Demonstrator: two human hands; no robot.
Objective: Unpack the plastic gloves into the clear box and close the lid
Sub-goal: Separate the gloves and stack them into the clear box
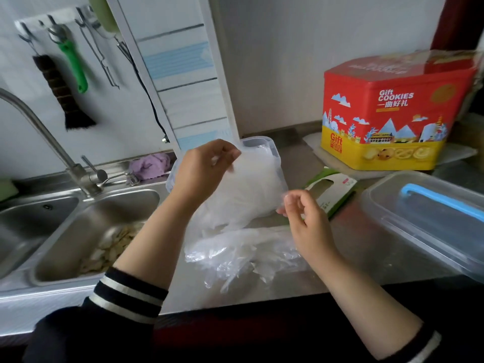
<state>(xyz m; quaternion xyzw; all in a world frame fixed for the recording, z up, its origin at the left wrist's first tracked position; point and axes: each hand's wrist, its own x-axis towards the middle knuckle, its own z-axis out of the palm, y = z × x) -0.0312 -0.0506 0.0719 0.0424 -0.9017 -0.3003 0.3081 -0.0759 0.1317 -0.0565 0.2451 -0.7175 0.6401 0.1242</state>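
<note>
A thick white stack of plastic gloves (246, 189) hangs over the counter, partly above the clear box (264, 144), whose far rim shows behind it. My left hand (204, 169) pinches the stack's upper left edge. My right hand (301, 213) pinches its right edge with thumb and fingertips. A crumpled clear plastic wrapper (243, 255) lies on the counter below the stack. The green and white cardboard header (332, 189) of the package lies to the right. The clear lid with a blue strip (429, 216) rests at the far right.
A steel double sink (86, 231) with a tap (39, 132) and food scraps lies to the left. A red and yellow cookie tin (392, 119) stands at the back right. A purple cloth (152, 165) sits behind the sink; utensils hang on the wall.
</note>
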